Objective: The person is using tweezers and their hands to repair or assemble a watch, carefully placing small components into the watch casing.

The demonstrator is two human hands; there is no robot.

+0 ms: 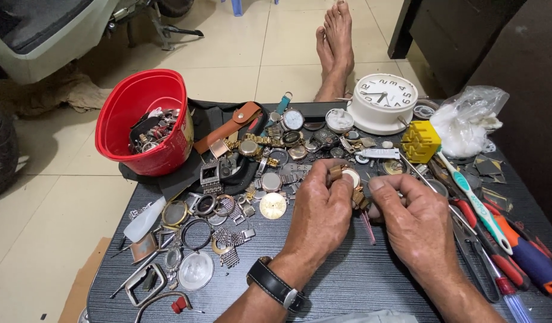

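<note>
Partly hidden, a gold watch (349, 177) sits between both hands (324, 209).

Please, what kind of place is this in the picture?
It looks like a small, informal watch-repair spot. A dark table holds many loose watches and watch parts, screwdrivers lie at the right, and the left hand holds a gold-coloured watch.

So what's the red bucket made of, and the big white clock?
The red bucket looks like plastic: one even red colour, thin rim, soft glossy shine. The white clock seems plastic too, with a smooth, slightly shiny case; its clear face cover could be plastic or glass, I can't tell.
</note>
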